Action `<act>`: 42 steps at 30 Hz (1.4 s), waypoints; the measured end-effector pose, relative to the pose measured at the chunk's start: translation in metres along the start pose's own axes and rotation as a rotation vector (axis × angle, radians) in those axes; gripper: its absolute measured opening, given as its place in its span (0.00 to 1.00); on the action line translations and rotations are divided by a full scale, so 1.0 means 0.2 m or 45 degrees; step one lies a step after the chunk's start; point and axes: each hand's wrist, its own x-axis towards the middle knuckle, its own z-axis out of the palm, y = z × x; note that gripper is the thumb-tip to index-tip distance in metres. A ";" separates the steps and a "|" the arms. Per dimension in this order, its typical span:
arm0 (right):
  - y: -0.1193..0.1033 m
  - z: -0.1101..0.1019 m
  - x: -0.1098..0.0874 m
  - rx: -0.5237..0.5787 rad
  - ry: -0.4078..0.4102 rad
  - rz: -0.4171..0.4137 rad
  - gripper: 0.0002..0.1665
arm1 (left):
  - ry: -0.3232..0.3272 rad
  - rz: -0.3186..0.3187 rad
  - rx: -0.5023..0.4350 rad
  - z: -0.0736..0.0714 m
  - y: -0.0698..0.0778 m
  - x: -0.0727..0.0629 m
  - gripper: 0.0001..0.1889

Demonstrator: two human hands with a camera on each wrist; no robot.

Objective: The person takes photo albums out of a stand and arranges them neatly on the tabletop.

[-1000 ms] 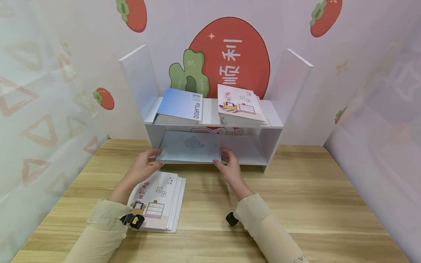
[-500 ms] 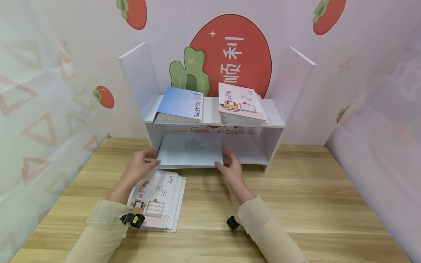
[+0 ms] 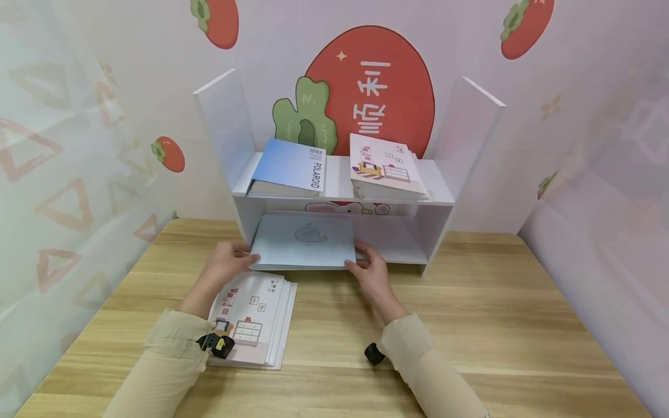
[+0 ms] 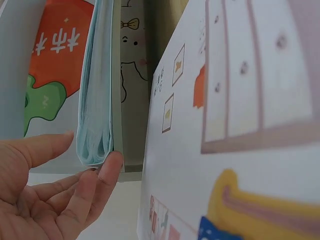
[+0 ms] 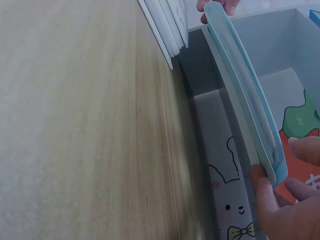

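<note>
A pale blue photo album with a whale drawing lies flat on the lower shelf of the white rack, its near edge out past the shelf's front. My left hand holds its left near corner, and my right hand grips the right side near the front. In the left wrist view, the album's folded pocket pages show at its end, with fingers beneath and the thumb beside. From the right wrist, the album runs along the shelf edge, with my forefinger curled under its corner.
Several white albums lie stacked on the wooden table, under my left wrist. On the upper shelf rest a blue POLAROID album and more albums with a room drawing. The rack's tall side panels stand either side.
The album has come slightly toward me, its near edge now further beyond the shelf front. Both hands have moved back with it. The stack and the upper albums stay put.
</note>
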 end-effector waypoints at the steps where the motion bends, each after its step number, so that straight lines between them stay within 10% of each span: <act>1: 0.00 0.00 0.01 0.012 -0.004 0.004 0.31 | 0.001 0.001 -0.009 0.00 0.00 0.00 0.27; 14: 0.02 -0.02 0.01 0.057 0.008 0.002 0.33 | -0.031 0.046 -0.021 0.01 -0.03 0.00 0.25; 26: -0.01 -0.02 -0.07 0.084 0.056 0.115 0.36 | -0.229 0.024 -0.022 -0.01 -0.04 0.01 0.16; 42: 0.06 -0.07 -0.01 0.453 -0.266 0.244 0.43 | -0.259 -0.048 -0.022 0.02 -0.04 0.00 0.20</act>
